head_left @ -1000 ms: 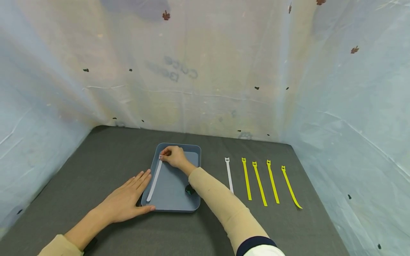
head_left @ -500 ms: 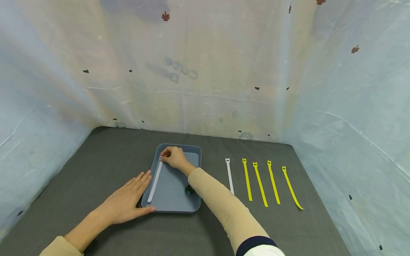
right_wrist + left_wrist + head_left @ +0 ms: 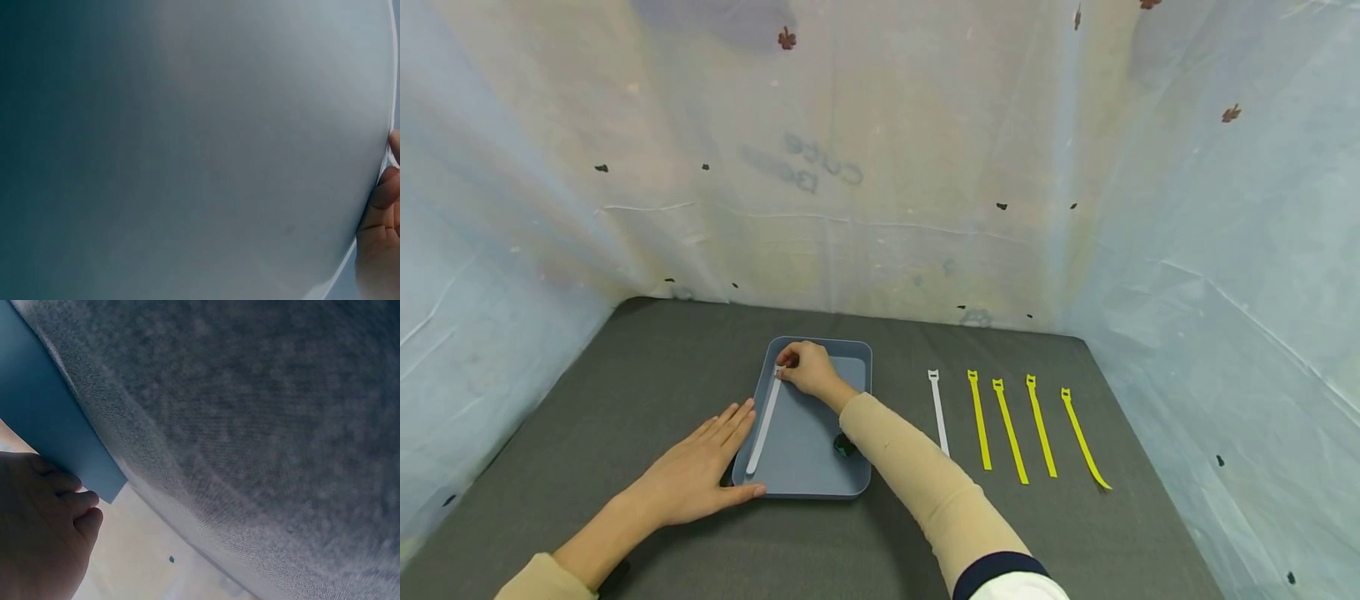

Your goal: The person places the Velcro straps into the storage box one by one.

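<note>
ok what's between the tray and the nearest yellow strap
A white strap lies there, right of the tray on the grey cloth; the right sleeve also crosses lower down, as the head view shows.

A: State the tray position.
B: The tray (image 3: 805,433) rests on the table (image 3: 685,375), left of the five outer straps (image 3: 1011,432), which lie side by side.
A: Tray contents?
B: One inner strap (image 3: 764,422), inside along the left wall, far end at the right hand (image 3: 808,368).
A: Left hand (image 3: 700,475)?
B: At the tray's near left corner.
A: Right sleeve (image 3: 925,475)?
B: Across the tray's right rim, in front of the leftmost outer strap's near end.
A: Perimeter?
B: Sheeting (image 3: 880,258) behind the table and at both sides.
</note>
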`<move>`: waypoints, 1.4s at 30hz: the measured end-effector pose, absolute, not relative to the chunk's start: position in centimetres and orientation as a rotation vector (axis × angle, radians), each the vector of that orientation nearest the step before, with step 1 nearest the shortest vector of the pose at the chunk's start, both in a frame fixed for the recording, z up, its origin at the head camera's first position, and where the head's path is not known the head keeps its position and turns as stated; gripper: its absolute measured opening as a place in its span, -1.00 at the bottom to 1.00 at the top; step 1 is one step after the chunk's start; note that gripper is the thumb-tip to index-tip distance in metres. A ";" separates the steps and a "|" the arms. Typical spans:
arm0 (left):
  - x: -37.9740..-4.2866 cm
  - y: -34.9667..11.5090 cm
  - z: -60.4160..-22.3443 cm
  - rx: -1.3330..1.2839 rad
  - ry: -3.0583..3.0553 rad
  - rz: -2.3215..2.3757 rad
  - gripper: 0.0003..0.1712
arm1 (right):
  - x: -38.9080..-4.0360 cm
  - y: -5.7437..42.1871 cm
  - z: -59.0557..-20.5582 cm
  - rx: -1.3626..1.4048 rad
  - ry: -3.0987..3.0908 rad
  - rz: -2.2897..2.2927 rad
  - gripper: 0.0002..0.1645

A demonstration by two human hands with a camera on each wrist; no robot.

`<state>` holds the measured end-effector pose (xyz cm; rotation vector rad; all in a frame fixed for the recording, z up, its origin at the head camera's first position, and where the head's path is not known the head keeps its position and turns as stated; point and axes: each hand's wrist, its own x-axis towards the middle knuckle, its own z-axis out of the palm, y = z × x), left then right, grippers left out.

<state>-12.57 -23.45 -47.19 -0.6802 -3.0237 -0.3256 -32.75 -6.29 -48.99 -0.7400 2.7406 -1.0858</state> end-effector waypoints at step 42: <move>-12.8 -24.2 -47.3 -0.683 -2.998 -0.295 0.28 | -29.5 -3.1 -43.6 -0.863 2.632 -1.149 -0.65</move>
